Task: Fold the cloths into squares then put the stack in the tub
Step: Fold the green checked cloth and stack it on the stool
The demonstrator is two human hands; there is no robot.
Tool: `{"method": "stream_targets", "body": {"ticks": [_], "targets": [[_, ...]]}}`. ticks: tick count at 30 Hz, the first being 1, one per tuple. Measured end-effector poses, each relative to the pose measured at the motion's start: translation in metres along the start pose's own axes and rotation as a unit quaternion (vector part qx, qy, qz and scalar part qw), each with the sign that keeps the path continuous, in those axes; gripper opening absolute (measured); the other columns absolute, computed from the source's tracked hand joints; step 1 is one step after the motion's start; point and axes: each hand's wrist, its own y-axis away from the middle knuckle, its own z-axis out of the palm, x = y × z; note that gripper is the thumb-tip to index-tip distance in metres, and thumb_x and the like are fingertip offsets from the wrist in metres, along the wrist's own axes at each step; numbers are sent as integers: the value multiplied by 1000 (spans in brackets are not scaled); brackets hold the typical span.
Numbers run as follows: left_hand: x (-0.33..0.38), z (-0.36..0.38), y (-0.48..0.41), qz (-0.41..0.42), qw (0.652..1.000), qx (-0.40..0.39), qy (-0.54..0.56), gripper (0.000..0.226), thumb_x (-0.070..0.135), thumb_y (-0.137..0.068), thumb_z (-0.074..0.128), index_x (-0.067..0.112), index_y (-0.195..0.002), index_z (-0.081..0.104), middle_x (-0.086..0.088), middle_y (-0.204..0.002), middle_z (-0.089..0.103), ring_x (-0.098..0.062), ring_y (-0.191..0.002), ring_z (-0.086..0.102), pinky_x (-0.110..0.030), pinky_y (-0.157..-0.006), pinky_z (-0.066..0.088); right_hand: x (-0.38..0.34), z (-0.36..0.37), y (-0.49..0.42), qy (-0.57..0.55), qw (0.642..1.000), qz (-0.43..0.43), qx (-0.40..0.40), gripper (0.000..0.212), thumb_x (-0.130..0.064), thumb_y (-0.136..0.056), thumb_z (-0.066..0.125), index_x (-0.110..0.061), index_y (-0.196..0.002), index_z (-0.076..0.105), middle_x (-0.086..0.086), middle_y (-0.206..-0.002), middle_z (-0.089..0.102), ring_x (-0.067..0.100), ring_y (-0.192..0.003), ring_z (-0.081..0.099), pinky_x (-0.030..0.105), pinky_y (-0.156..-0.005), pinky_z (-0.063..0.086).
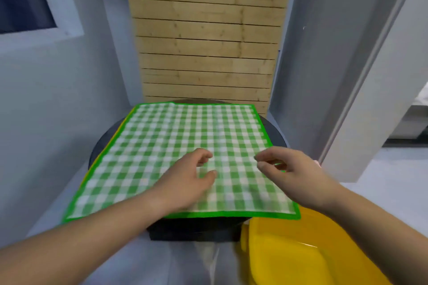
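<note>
A green and white checked cloth (176, 141) lies spread flat over a round black table (102, 143). A yellow edge of another cloth (115, 136) peeks out beneath it along the left side. My left hand (190, 178) hovers over the cloth's middle with fingers loosely curled, holding nothing. My right hand (284, 169) is over the cloth's right edge, thumb and fingers close together; whether it pinches the fabric is unclear. A yellow tub (301, 250) stands at the lower right, partly under the cloth's near right corner.
A wooden slatted panel (206, 41) rises behind the table. Grey walls stand at left and right, with a window frame (41, 7) at upper left. The floor around the table is pale grey.
</note>
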Motion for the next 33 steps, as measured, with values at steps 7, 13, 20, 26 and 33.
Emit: {"method": "stream_targets", "body": {"ticks": [7, 13, 20, 26, 33], "targets": [[-76, -56, 33, 59, 967, -108, -224, 69, 69, -85, 62, 33, -143, 51, 15, -153, 38, 0, -143, 26, -10, -114, 7, -30, 94, -26, 11, 993, -57, -104, 29, -48, -82, 71, -34, -108, 67, -20, -121, 61, -1, -115, 52, 24, -103, 40], [-100, -50, 36, 51, 971, -122, -199, 80, 69, -79, 70, 43, -148, 40, 21, -163, 13, 3, -148, 1, -13, -114, -2, -18, 119, -25, 11, 986, -76, -149, 38, -46, -65, 87, -37, -96, 69, -26, -124, 51, -14, -120, 38, -1, -93, 28], [-104, -49, 34, 61, 975, -110, -184, 80, 68, -76, 74, 43, -146, 44, 20, -164, 16, -1, -150, 4, -17, -115, 4, -19, 123, -27, 45, 982, -92, -157, 39, -56, -61, 85, -40, -91, 66, -30, -128, 44, -8, -122, 35, 19, -104, 34], [-106, -49, 36, 60, 980, -104, -161, 77, 66, -76, 76, 42, -143, 48, 22, -162, 20, 4, -147, 6, -15, -112, 6, -23, 123, -21, 37, 984, -89, -148, 32, -55, -67, 82, -39, -89, 67, -28, -128, 46, -10, -121, 35, 21, -104, 36], [-109, -50, 34, 53, 985, -100, -133, 75, 68, -75, 75, 42, -141, 49, 21, -159, 27, 9, -145, 10, -22, -123, 9, -27, 120, -17, 12, 987, -56, -150, 22, -53, -73, 78, -39, -88, 70, -30, -127, 49, -18, -119, 33, 19, -103, 37]]}}
